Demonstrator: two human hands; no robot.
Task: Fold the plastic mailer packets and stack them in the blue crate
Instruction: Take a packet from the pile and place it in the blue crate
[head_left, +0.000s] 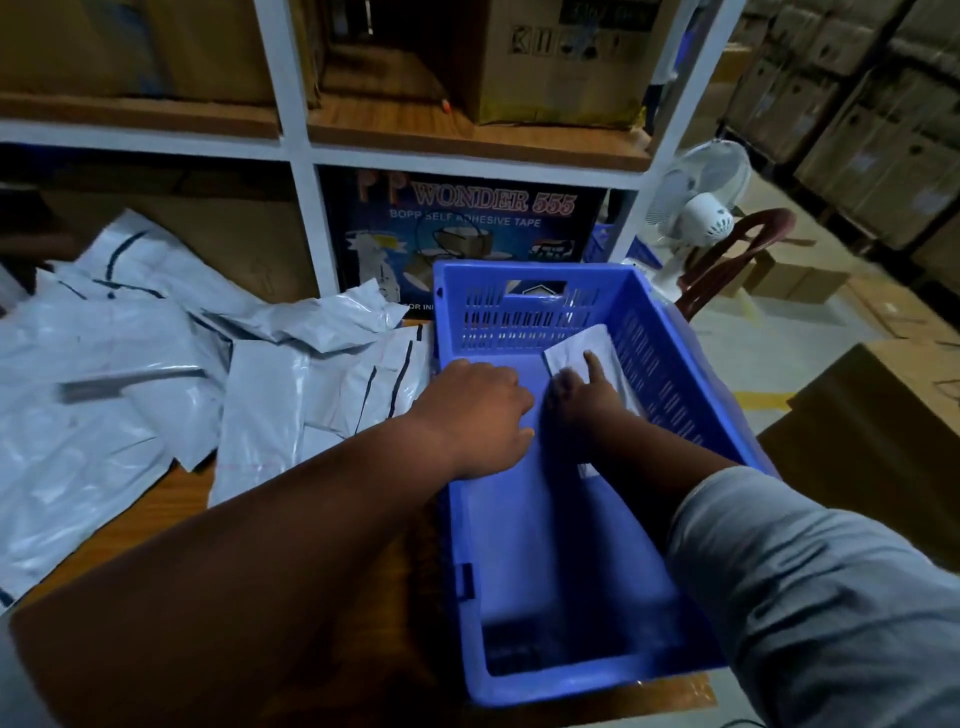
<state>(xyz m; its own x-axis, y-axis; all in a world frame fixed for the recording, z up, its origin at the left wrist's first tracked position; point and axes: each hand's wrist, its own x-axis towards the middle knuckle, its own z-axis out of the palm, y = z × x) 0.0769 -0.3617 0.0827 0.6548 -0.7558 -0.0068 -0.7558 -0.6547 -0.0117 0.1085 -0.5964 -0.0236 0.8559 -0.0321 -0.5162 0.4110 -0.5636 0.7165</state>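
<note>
Crate (670, 358), one folded packet (587, 345) inside.

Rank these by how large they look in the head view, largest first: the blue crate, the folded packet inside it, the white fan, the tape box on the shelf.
1. Blue crate
2. Tape box
3. White fan
4. Folded packet, partly hidden under the right hand, so its rank against the fan is unsure.

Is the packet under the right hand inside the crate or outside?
Inside: the folded packet lies on the blue crate floor, under the right hand.
</note>
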